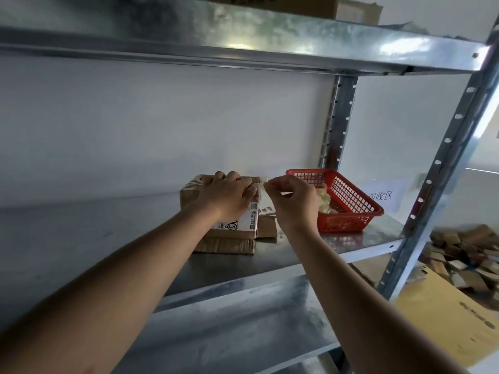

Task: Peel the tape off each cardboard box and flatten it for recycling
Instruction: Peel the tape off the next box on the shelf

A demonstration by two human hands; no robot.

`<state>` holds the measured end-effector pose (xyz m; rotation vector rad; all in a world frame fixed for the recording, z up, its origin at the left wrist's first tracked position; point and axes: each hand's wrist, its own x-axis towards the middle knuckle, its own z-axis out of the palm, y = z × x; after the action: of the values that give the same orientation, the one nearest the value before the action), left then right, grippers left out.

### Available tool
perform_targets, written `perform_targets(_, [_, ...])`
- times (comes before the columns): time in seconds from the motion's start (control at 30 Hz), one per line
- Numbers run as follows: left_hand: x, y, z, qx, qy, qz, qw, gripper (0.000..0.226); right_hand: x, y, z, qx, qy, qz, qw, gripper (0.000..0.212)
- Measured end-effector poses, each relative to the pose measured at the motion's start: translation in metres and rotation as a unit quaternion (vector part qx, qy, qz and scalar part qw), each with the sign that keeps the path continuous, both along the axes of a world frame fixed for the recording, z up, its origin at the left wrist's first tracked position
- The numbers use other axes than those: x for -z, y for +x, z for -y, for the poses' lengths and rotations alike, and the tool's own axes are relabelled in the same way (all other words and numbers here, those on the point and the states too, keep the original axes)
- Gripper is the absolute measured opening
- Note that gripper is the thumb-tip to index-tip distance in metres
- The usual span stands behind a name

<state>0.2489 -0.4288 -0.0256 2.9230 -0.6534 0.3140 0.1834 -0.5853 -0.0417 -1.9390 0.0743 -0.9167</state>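
A small brown cardboard box with a white shipping label sits on the metal shelf, on top of flattened cardboard. My left hand presses down on the box top, fingers laid over it. Just right of it, my right hand is raised above the box's right side, thumb and fingers pinching a thin strip of clear tape that is hard to make out.
A red plastic basket holding crumpled tape stands to the right on the shelf, beside a paper sign. Shelf uprights rise at right. More cardboard is piled on the floor beyond. Another shelf hangs overhead.
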Motion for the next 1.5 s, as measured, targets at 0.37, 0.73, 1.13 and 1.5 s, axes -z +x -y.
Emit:
perform_targets(0.37, [-0.001, 0.0, 0.078, -0.086, -0.017, 0.004, 0.996, 0.053, 0.007, 0.015, 0.112, 0.068, -0.201, -0.07, 0.975, 0.016])
perform_targets(0.73, [0.002, -0.008, 0.097, -0.122, -0.029, 0.004, 0.992, 0.052, 0.011, 0.024, 0.139, 0.008, -0.312, -0.208, 0.927, 0.025])
perform_targets(1.13, [0.002, -0.011, 0.09, -0.107, -0.035, -0.015, 0.994, 0.053, 0.004, 0.014, 0.133, -0.014, -0.251, -0.074, 0.965, 0.015])
perform_targets(1.5, [-0.016, -0.02, 0.066, -0.084, -0.053, -0.023, 0.995, 0.041, 0.013, 0.018, 0.09, -0.175, -0.291, 0.0, 0.941, 0.032])
